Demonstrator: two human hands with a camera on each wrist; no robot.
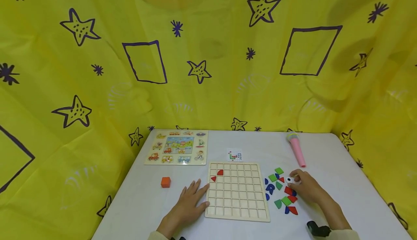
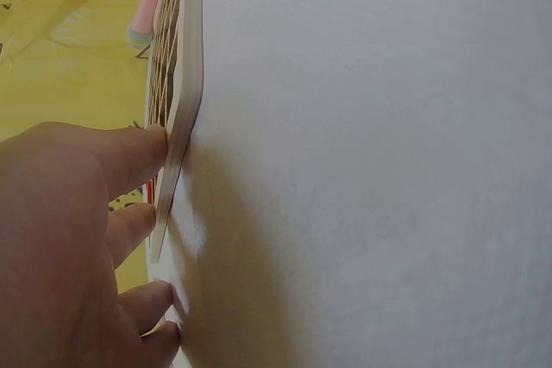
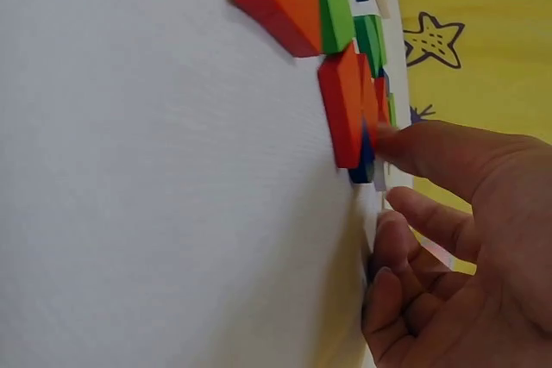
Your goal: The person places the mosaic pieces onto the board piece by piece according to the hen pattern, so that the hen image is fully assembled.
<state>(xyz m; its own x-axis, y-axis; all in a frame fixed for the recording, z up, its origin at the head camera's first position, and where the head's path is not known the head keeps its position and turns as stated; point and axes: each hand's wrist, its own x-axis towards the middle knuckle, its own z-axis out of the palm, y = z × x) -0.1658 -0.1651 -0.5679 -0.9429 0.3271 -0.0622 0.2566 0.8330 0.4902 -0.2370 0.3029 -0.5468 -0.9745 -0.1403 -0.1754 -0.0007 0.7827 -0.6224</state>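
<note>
A wooden grid board [image 1: 238,196] lies on the table, with a red quarter-round piece [image 1: 220,172] and a red triangle [image 1: 213,179] in its upper left cells. My left hand [image 1: 190,202] rests beside the board, fingers spread; thumb and a fingertip touch its left edge, also seen in the left wrist view. Right of the board, my right hand [image 1: 306,185] pinches a small white piece with a black dot [image 1: 289,180] between thumb and finger. Near it lie loose pieces: a red piece [image 3: 341,109], a green square [image 1: 286,201], a green quarter-round [image 1: 278,204] and several blue ones.
A small printed pattern card [image 1: 234,155] lies behind the board. A picture puzzle board [image 1: 204,153] is at the back left, with an orange cube [image 1: 165,182] in front of it. At the back right lies a pink toy microphone [image 1: 297,151]. Yellow curtain [image 1: 208,99] surrounds the table.
</note>
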